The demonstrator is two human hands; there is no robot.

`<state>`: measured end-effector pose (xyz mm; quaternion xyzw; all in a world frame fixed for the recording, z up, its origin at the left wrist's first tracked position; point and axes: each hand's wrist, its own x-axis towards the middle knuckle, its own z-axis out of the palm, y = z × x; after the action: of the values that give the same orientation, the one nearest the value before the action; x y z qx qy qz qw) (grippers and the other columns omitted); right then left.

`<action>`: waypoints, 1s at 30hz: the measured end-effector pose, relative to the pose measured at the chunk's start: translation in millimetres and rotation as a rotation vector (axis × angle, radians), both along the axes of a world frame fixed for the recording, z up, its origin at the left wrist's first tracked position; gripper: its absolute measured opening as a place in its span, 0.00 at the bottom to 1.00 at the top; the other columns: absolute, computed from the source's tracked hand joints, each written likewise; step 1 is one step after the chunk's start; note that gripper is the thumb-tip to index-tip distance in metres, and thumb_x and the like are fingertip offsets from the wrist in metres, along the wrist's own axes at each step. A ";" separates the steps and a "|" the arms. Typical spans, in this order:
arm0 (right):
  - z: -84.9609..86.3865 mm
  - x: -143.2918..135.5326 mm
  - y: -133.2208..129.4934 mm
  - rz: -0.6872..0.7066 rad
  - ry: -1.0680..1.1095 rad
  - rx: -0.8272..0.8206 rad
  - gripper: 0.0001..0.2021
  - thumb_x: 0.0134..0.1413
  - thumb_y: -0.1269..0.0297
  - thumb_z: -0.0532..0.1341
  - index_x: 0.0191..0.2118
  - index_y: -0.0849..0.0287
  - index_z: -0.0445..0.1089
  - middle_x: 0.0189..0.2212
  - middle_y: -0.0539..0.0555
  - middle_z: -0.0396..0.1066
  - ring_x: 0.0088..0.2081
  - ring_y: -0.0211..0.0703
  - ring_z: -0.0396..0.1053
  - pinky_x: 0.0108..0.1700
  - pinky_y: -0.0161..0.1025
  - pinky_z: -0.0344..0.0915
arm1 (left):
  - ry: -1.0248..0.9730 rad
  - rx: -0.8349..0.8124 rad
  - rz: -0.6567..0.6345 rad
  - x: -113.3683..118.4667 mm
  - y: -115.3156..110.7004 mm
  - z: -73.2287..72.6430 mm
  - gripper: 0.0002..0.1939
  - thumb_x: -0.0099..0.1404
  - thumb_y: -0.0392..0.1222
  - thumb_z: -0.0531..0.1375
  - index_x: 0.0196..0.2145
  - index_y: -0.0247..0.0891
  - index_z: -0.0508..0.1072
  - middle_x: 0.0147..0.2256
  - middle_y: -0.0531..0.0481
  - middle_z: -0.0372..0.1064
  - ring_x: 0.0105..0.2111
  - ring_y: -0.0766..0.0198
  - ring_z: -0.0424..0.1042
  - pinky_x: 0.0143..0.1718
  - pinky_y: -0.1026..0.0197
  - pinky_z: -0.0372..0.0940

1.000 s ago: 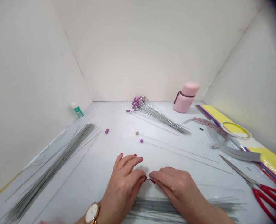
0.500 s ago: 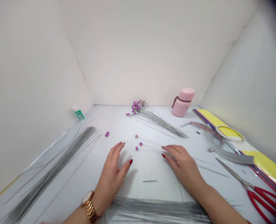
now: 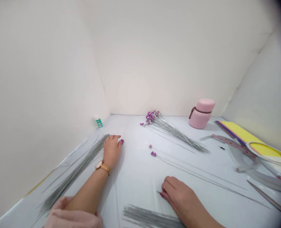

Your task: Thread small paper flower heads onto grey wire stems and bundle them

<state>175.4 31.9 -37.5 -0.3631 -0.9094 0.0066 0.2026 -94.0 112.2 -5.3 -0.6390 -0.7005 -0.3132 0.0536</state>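
My left hand (image 3: 111, 150) reaches out over the head of a long bundle of grey wires (image 3: 80, 172). Its fingers are apart, and a small purple bead cluster (image 3: 122, 141) shows at the thumb tip. Low on the right, my right hand (image 3: 179, 194) has its fingers pinched together on a short piece of wire (image 3: 158, 192), whose end sticks out. Between the hands, purple beads (image 3: 153, 154) sit at the ends of thin wires (image 3: 202, 177) lying to the right. A pinkish bead (image 3: 150, 146) lies just behind them.
Beaded wire stems (image 3: 178, 134) lie in a bunch at the back, near a pink flask (image 3: 201, 114). A glue stick (image 3: 99, 123) stands at the left wall. Scissors (image 3: 266, 196), a tape roll (image 3: 268, 153) and yellow sheets (image 3: 240, 131) lie right. More cut wires (image 3: 150, 217) lie in front.
My left hand has moved left and forward to the loose purple beads. My right hand has left the beaded wires, come nearer and closed on the short wire piece. The view has shifted left.
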 end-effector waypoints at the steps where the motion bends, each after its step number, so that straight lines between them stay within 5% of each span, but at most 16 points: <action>1: -2.8 0.2 0.4 0.001 0.000 0.037 0.07 0.55 0.73 0.51 0.27 0.59 0.59 0.25 0.52 0.63 0.26 0.41 0.63 0.26 0.36 0.60 | 0.003 -0.010 0.007 1.9 4.0 -1.6 0.12 0.58 0.39 0.53 0.38 0.37 0.72 0.38 0.41 0.69 0.42 0.51 0.63 0.45 0.49 0.55; 5: -2.3 0.7 -2.1 -0.015 0.045 0.004 0.09 0.57 0.71 0.47 0.27 0.57 0.57 0.24 0.51 0.63 0.24 0.40 0.63 0.24 0.35 0.60 | -0.024 -0.051 -0.003 7.3 10.9 -4.9 0.09 0.56 0.40 0.54 0.29 0.38 0.74 0.32 0.42 0.71 0.41 0.51 0.65 0.45 0.48 0.52; 12: 18.6 2.2 -6.8 -0.206 0.155 -0.482 0.08 0.59 0.67 0.44 0.30 0.54 0.54 0.15 0.43 0.58 0.17 0.36 0.58 0.21 0.30 0.56 | -0.241 -0.084 -0.124 10.4 -1.2 4.4 0.15 0.62 0.43 0.48 0.37 0.37 0.72 0.35 0.45 0.73 0.36 0.59 0.70 0.39 0.56 0.62; 16: 28.8 4.0 -6.7 -0.122 0.218 -0.498 0.09 0.58 0.68 0.45 0.33 0.55 0.61 0.26 0.50 0.64 0.25 0.38 0.64 0.29 0.33 0.60 | -0.344 -0.145 -0.314 34.9 -25.9 10.0 0.13 0.61 0.43 0.50 0.40 0.38 0.70 0.32 0.50 0.74 0.32 0.64 0.72 0.32 0.63 0.66; 20: 37.7 1.3 -9.1 -0.168 0.344 -0.504 0.11 0.57 0.64 0.48 0.34 0.56 0.66 0.35 0.54 0.63 0.24 0.35 0.61 0.30 0.35 0.59 | -0.313 -0.142 -0.506 66.0 -63.1 10.6 0.18 0.57 0.39 0.57 0.47 0.44 0.65 0.35 0.52 0.72 0.35 0.64 0.71 0.39 0.62 0.65; 26: 41.3 -10.5 -15.7 -0.129 0.788 -1.045 0.14 0.55 0.54 0.53 0.28 0.59 0.65 0.22 0.47 0.60 0.22 0.33 0.56 0.23 0.30 0.53 | -0.130 -0.068 -0.846 90.9 -95.7 6.6 0.20 0.61 0.35 0.54 0.51 0.43 0.60 0.38 0.48 0.71 0.38 0.63 0.70 0.40 0.62 0.64; 30: 41.9 -11.2 -17.8 -0.152 1.003 -1.342 0.17 0.54 0.50 0.52 0.27 0.61 0.63 0.19 0.45 0.58 0.18 0.29 0.50 0.20 0.28 0.47 | -0.312 -0.149 -0.813 94.3 -96.2 12.3 0.21 0.58 0.36 0.57 0.50 0.42 0.61 0.40 0.47 0.69 0.39 0.63 0.68 0.41 0.62 0.64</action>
<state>164.2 14.1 4.3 -0.4210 -0.4878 0.6929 0.3236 0.3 15.9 7.0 -0.8097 -0.4128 -0.3501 -0.2268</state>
